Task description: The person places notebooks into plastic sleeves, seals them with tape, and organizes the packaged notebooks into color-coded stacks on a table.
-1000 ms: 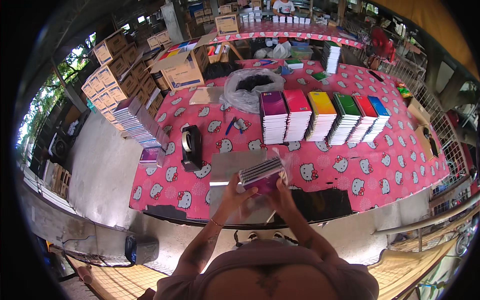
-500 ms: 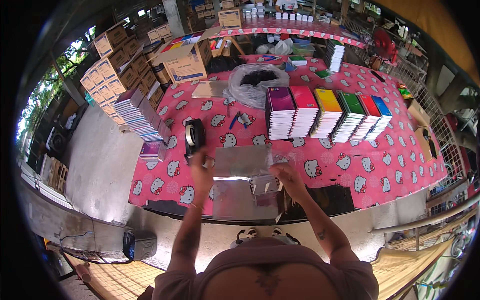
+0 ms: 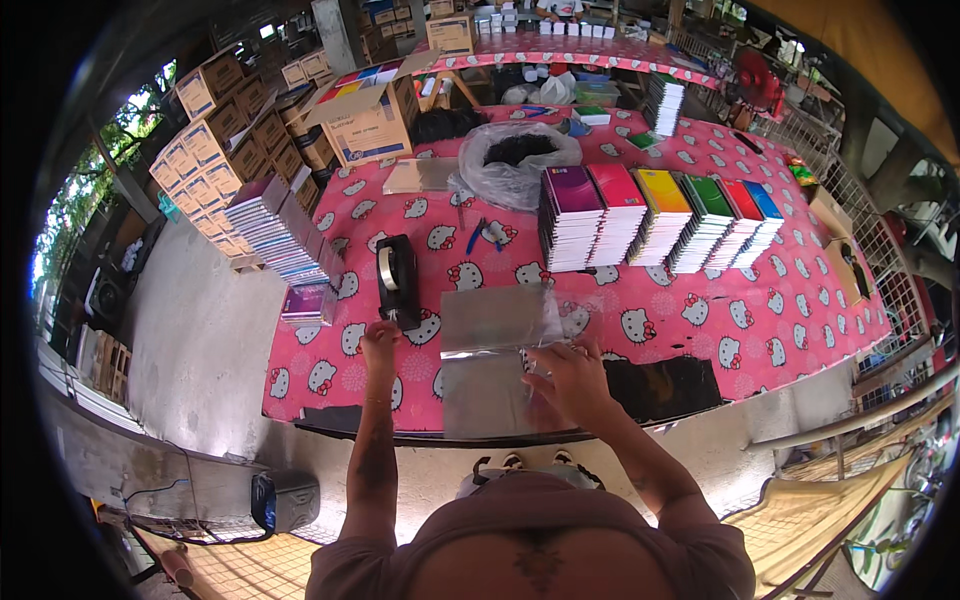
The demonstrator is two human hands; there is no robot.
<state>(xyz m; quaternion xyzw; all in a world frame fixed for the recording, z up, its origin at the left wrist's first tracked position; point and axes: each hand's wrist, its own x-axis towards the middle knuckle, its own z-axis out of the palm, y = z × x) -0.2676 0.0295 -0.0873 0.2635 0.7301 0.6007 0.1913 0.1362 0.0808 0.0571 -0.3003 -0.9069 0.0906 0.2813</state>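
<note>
My left hand [image 3: 380, 342] reaches out to the near end of a black tape dispenser [image 3: 397, 280] on the pink patterned tablecloth [image 3: 700, 330]. Its fingers are curled at the dispenser's base; what they pinch is too small to see. My right hand [image 3: 565, 380] lies on a clear plastic bag [image 3: 495, 325] spread flat at the table's front edge, fingers gripping its right side. More shiny clear plastic [image 3: 480, 395] lies under and in front of it.
A row of coloured notebook stacks [image 3: 660, 215] stands behind the bag. A clear sack with dark contents [image 3: 515, 160], blue scissors [image 3: 478, 235], an open cardboard box [image 3: 370, 115], a leaning pile of books [image 3: 275, 235] and many stacked boxes [image 3: 215, 140] fill the left and back.
A second ago both hands held a purple pack together over the plastic. My left hand has since moved left to the tape dispenser, and my right hand has stayed on the plastic.
</note>
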